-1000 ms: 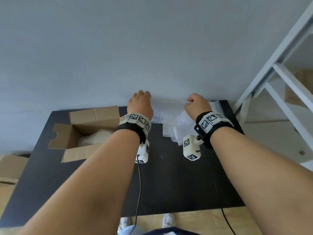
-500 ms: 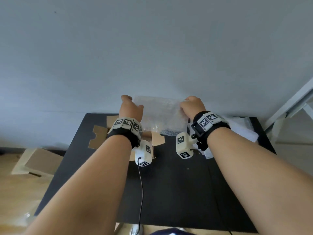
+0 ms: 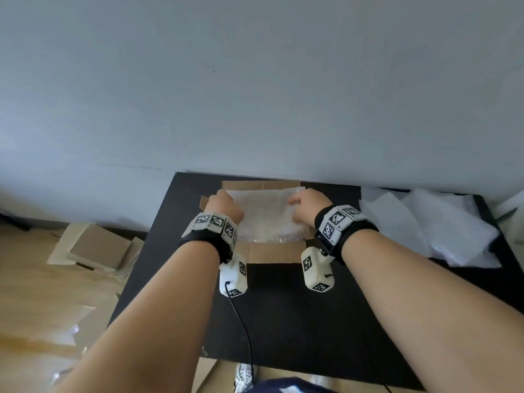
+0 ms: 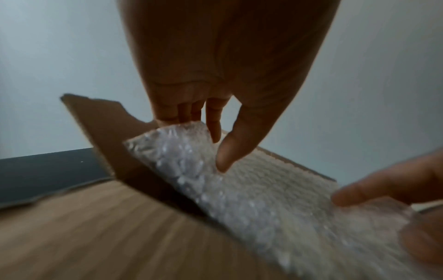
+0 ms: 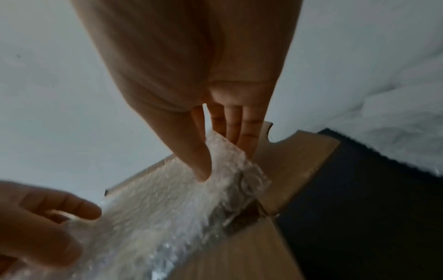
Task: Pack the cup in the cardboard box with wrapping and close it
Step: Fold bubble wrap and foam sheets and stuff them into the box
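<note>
Both hands, left hand [image 3: 224, 207] and right hand [image 3: 307, 204], pinch a bubble wrap sheet [image 3: 266, 215] over the open cardboard box [image 3: 270, 252]; cup unseen; next, probably tuck it down, fold flaps.

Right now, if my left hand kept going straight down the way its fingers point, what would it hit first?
The left hand pinches the bubble wrap at its edge, fingers pointing down into the open cardboard box. Going straight on, it would likely press the wrap into the box, close beside the upright side flap; what lies under the wrap is hidden.
</note>
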Motion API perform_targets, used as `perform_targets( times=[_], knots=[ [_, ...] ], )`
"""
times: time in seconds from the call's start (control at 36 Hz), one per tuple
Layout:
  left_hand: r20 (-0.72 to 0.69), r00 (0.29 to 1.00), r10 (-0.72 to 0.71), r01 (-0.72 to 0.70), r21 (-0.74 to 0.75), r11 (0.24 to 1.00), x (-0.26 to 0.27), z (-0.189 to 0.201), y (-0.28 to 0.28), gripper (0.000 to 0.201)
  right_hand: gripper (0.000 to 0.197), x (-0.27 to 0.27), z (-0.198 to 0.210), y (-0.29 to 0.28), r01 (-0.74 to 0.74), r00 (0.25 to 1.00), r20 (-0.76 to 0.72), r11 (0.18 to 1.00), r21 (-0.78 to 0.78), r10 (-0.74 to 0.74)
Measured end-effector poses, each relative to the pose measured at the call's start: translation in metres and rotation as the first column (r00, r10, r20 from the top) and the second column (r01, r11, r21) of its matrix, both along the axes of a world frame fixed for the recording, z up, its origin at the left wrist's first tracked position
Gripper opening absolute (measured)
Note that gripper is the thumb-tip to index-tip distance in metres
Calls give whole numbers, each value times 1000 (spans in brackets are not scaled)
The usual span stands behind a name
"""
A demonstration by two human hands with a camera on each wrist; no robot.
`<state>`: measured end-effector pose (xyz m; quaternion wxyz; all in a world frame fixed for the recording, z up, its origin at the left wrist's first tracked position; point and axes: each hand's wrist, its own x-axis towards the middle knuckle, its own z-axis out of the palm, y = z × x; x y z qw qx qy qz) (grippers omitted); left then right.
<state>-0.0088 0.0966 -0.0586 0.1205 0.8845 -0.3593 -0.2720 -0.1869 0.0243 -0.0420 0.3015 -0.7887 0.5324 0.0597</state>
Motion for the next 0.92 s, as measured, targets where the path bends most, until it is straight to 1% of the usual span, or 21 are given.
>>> perform_targets(
  times=[0.06,0.11,0.17,0.19,0.25,0.31,0.36,0.39,0.44,0.5,0.56,0.61,0.67,0.72,0.81,0.92],
  knots=[
    [22,999,-48,46,67,997,0,-7,3,57,55,7,-4,4,-67,992,-106,998,3,67],
    [96,988,-122,110,118,987,-1,-14,5,68,64,14,-9,6,-123,967,-221,992,26,126],
    [178,963,-202,176,152,973,-3,-19,4,77,62,23,-15,9,-164,929,-329,986,41,168],
    [212,947,-242,207,172,963,-4,-21,3,77,55,25,-18,10,-179,913,-365,983,39,181],
    [285,899,-332,272,231,934,-6,-23,3,65,39,29,-21,13,-221,888,-411,975,14,207],
    [358,824,-440,340,310,888,-7,-26,5,49,31,29,-24,14,-295,856,-453,955,-33,248],
    [406,737,-540,405,374,834,-7,-28,7,40,34,29,-28,16,-345,832,-490,934,-95,258],
    [418,706,-573,426,396,814,-7,-29,8,38,36,28,-29,16,-370,826,-498,920,-128,263],
    [415,675,-610,449,424,786,-7,-29,7,36,37,28,-33,14,-418,812,-508,893,-166,286],
    [393,678,-621,461,431,776,-6,-26,5,36,33,28,-33,12,-422,818,-494,891,-169,294],
    [379,701,-604,469,393,791,-7,-22,2,38,29,29,-29,10,-409,835,-471,893,-186,285],
    [383,723,-575,481,318,817,-10,-18,-1,40,33,31,-28,7,-390,861,-423,899,-197,281],
    [381,732,-565,499,265,825,-14,-15,-4,39,39,36,-29,7,-385,876,-382,905,-182,296],
    [329,750,-574,513,259,818,-18,-14,-7,40,42,39,-31,8,-401,870,-367,905,-142,328],
    [228,784,-577,504,309,807,-18,-19,-9,46,39,40,-36,10,-434,840,-405,895,-103,361],
    [174,812,-556,487,321,812,-18,-29,-8,48,38,39,-45,10,-473,804,-449,876,-88,389]
  ],
)
